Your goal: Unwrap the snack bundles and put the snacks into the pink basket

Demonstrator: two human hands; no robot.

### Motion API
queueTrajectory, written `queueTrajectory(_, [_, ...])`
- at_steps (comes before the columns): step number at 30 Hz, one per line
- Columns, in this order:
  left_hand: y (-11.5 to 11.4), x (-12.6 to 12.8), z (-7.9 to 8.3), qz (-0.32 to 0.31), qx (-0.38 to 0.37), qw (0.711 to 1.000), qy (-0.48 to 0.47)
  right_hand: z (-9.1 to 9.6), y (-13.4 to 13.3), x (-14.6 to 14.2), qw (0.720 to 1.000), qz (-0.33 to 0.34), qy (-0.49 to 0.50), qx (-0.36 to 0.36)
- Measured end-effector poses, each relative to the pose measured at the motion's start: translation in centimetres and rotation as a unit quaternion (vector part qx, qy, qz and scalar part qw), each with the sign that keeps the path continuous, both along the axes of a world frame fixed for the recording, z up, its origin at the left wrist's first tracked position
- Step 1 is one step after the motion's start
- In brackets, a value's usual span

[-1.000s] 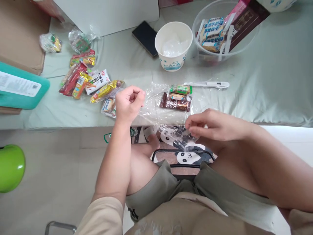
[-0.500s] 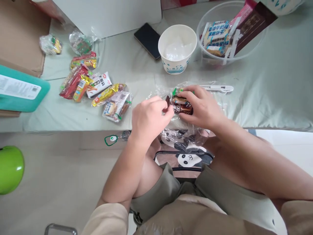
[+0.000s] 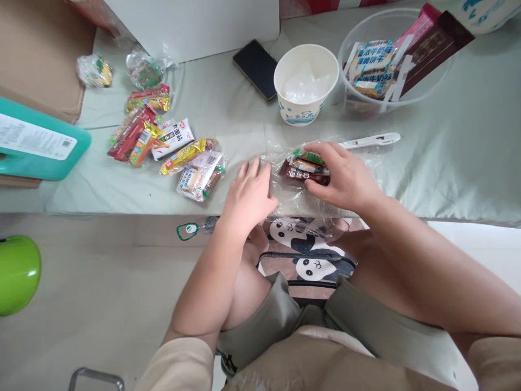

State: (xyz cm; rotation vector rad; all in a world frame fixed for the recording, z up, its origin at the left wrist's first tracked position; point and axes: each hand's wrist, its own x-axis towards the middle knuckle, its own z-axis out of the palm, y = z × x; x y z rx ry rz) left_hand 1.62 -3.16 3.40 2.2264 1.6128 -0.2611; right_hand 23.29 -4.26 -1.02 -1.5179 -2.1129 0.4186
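Note:
A small bundle of snack packets [image 3: 306, 167], brown, gold and green, lies on a clear plastic sheet [image 3: 280, 195] near the table's front edge. My right hand [image 3: 345, 175] is curled round the bundle's right end, fingers at the far side and thumb at the near side. To the left of it, my left hand [image 3: 250, 193] is open, fingers spread over the sheet's left edge and holding nothing. Behind my right hand a white utility knife [image 3: 372, 140] lies on the table.
Several wrapped snacks [image 3: 175, 142] lie at the left. Behind my hands stand a paper tub [image 3: 306, 108] with clear plastic inside and a clear bowl [image 3: 431, 95] of snack packets. A phone [image 3: 256, 68] lies by the tub. A cardboard box [image 3: 44, 60] and teal container [image 3: 79, 155] flank the left.
My left hand has moved left, off the bundle, and its fingers have spread from a pinch. The dark piece at its fingertips now lies with the packets under my right hand.

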Motion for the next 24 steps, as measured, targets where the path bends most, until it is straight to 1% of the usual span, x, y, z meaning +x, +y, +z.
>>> queueTrajectory(4, [0.01,0.24,0.21,-0.003,-0.009,1.0,0.023,0.43,0.31,-0.03,0.998,-0.057,-0.011,0.001])
queueTrajectory(7, [0.08,0.36,0.3,-0.009,-0.018,0.999,0.038,0.56,0.53,-0.27,0.996,-0.079,-0.03,0.004])
queueTrajectory(13, [0.12,0.56,0.4,-0.013,-0.019,0.999,0.049,0.8,0.39,-0.75,0.995,-0.068,-0.078,0.007])
queueTrajectory(17, [0.04,0.57,0.38,-0.007,-0.016,0.999,0.041,0.64,0.26,-0.78,0.995,-0.054,-0.089,-0.007])
queueTrajectory(19, [0.08,0.56,0.23,0.005,-0.004,1.0,0.028,0.42,0.38,-0.75,0.995,-0.057,-0.079,-0.013])
queueTrajectory(21, [0.18,0.57,-0.01,0.027,0.026,0.999,0.009,0.22,0.59,-0.62,0.997,-0.06,-0.053,-0.008])
queueTrajectory(24, [0.43,0.74,-0.22,0.079,0.078,0.994,-0.023,0.13,0.85,-0.01,0.997,-0.068,0.017,0.027])
